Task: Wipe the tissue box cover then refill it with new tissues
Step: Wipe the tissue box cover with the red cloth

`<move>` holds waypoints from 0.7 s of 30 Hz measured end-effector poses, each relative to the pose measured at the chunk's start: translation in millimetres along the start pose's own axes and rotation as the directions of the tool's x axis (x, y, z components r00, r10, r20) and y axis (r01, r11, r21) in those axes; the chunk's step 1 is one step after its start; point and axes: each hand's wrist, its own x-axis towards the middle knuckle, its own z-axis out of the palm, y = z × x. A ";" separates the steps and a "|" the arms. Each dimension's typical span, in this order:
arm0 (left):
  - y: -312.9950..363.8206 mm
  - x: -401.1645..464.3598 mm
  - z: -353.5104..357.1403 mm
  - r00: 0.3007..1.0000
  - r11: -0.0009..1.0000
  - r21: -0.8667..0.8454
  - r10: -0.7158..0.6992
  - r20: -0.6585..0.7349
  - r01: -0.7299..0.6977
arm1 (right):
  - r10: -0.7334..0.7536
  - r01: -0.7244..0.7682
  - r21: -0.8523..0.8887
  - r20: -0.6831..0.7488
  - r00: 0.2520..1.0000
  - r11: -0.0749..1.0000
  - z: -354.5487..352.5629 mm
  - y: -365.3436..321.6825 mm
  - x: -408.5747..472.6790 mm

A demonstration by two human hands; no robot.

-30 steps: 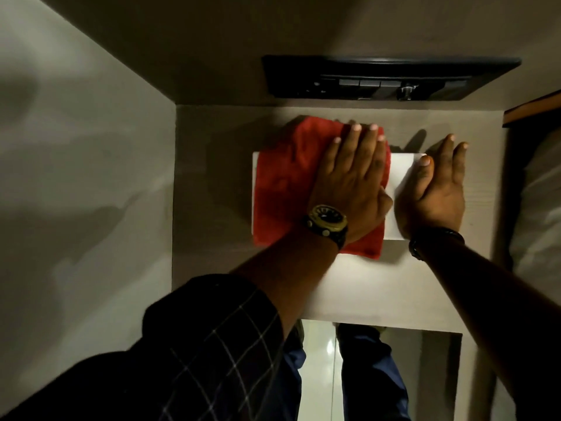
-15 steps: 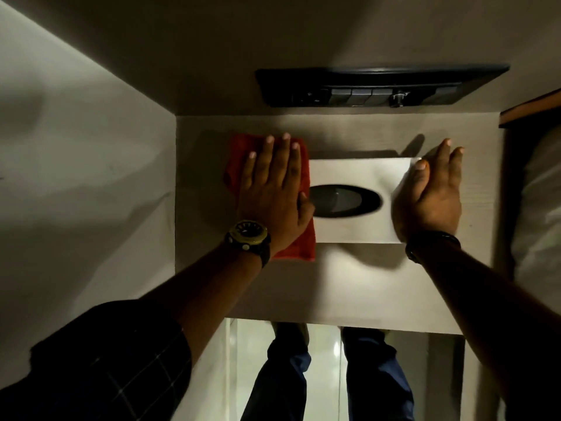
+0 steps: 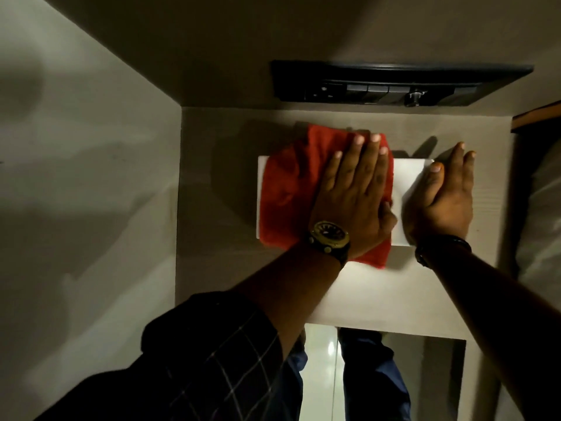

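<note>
Head view looks straight down on a pale grey wood-grain tabletop (image 3: 349,287) set in a corner between plain grey walls. On it lies the white rectangular tissue box cover (image 3: 408,180), its long side running left to right. A red cloth (image 3: 288,189) is spread over the left and middle part of the cover's top, hiding whatever opening lies there; the cloth's far edge hangs past the back of the cover and its near corner spills over the front edge onto the tabletop.

The left hand (image 3: 355,196) lies flat on the cloth, fingers straight and together, pointing away from the person, palm pressing the cloth down on the cover; its grip is wide and it holds nothing pinched. A gold-faced wristwatch on a black strap (image 3: 329,237) sits on that wrist, and a dark checked sleeve (image 3: 218,354) is pushed up the forearm.

The right hand (image 3: 444,196) rests against the right end of the cover, thumb laid on the top surface near the far right corner, fingers straight and extended beyond the box on the tabletop side; its grip is wide too. A dark band (image 3: 440,244) circles that wrist.

Against the back wall a black switch panel with a small metal knob (image 3: 394,86) is mounted. Below the tabletop's front edge, blue trouser legs (image 3: 373,378) and a glossy floor show.
</note>
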 end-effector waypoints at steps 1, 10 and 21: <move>-8.7 -2.9 -0.1 1.000 1.000 0.011 0.022 0.000 -0.022 | -0.003 0.003 0.006 0.002 1.000 1.000 -0.3 -0.3 0.4; -81.6 -35.2 -7.9 0.989 0.986 0.079 -0.145 0.000 0.145 | 0.012 -0.013 0.032 0.023 1.000 0.999 0.7 1.8 2.3; -81.0 -31.9 -2.8 0.948 0.943 0.102 -0.316 -0.024 0.317 | 0.032 -0.032 0.008 0.049 0.998 0.999 0.4 2.1 4.4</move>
